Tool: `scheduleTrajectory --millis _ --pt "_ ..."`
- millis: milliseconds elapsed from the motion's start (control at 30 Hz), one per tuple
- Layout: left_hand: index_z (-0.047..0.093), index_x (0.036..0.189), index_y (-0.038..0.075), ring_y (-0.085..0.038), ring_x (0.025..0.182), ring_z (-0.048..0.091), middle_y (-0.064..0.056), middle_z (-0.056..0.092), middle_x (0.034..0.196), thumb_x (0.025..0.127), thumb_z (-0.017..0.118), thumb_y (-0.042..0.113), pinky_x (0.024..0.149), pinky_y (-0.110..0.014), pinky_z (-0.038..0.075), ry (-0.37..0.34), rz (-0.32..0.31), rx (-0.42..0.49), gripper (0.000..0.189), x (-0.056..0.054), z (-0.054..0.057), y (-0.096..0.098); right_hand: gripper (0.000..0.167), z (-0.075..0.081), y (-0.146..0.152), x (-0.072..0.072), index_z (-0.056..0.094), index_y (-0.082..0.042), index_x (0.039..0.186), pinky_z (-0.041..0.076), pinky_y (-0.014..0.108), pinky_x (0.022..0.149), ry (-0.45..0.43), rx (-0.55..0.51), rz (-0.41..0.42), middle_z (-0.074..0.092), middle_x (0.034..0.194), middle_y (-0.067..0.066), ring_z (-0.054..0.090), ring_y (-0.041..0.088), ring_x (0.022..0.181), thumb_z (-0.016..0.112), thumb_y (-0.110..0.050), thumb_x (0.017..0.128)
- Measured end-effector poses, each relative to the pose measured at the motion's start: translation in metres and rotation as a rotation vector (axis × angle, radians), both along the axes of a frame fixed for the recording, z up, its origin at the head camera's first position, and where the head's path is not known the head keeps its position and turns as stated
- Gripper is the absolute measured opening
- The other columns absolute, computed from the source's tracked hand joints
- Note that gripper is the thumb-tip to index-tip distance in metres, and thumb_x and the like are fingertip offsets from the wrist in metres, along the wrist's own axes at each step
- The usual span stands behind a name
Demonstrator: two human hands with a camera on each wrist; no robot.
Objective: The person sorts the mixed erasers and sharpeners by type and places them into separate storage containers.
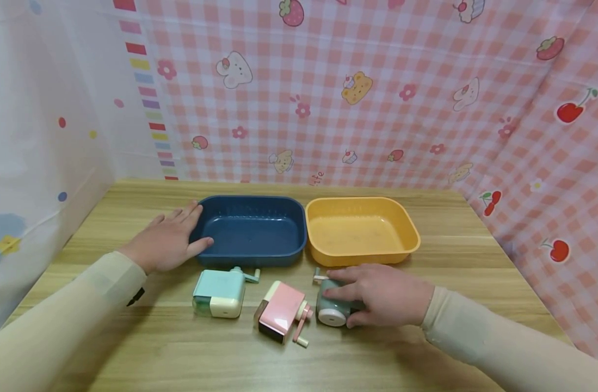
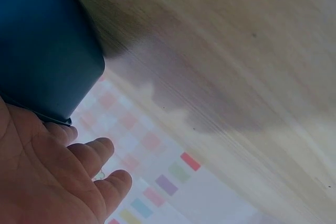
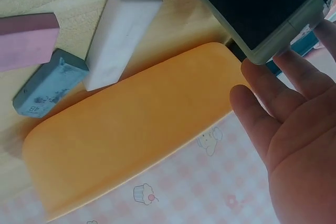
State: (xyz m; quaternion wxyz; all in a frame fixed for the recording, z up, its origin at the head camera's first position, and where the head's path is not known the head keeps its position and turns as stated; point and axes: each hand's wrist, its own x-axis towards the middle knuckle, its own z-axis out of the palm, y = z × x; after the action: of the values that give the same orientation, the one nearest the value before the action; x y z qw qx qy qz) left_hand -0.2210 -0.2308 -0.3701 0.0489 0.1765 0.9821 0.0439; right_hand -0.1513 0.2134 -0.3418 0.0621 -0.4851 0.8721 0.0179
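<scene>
My left hand (image 1: 166, 239) rests on the left rim of a dark blue tray (image 1: 250, 260), fingers fairly straight and the thumb over its near corner. In the left wrist view, the palm lies against the tray's edge. A grey-green crank pencil sharpener (image 1: 332, 305) is gripped by my right hand (image 1: 392, 296), fingers over its top and thumb at its near side. The right wrist view shows its dark base (image 3: 257, 3) facing the camera. Left of it lie a pink pencil sharpener (image 1: 285, 307) and a mint-green pencil sharpener (image 1: 225, 288), each with a crank.
A yellow tray (image 1: 362, 256) stands against the blue tray's right side. By it, in the right wrist view, lie a white block (image 3: 123, 38), a blue-green eraser (image 3: 50, 85) and a pink block (image 3: 29, 40). Printed cloth (image 1: 328, 125) hangs behind the wooden table (image 1: 450, 228).
</scene>
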Motion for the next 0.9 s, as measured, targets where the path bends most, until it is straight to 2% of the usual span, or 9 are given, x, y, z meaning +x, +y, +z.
scheduleTrajectory --millis 400,900 --pt "0.020 0.164 -0.007 -0.054 0.156 0.025 -0.030 0.017 0.172 0.107 0.042 0.063 0.124 -0.074 0.021 0.002 0.001 0.005 0.093 -0.0006 -0.0002 0.0002 0.067 -0.0049 -0.0016 0.0013 0.059 -0.025 0.152 0.055 0.043 0.108 -0.004 0.008 0.012 0.054 0.160 0.010 0.063 0.025 0.136 0.083 -0.040 0.091" --pt "0.019 0.165 -0.006 -0.054 0.156 0.025 -0.029 0.016 0.173 0.107 0.042 0.063 0.123 -0.074 0.022 0.003 0.001 0.003 0.093 -0.0015 -0.0028 -0.0007 0.066 -0.0057 -0.0027 0.0023 0.060 -0.025 0.151 0.055 0.045 0.108 0.016 0.025 0.003 0.055 0.158 0.010 0.065 0.026 0.132 0.083 -0.039 0.091"
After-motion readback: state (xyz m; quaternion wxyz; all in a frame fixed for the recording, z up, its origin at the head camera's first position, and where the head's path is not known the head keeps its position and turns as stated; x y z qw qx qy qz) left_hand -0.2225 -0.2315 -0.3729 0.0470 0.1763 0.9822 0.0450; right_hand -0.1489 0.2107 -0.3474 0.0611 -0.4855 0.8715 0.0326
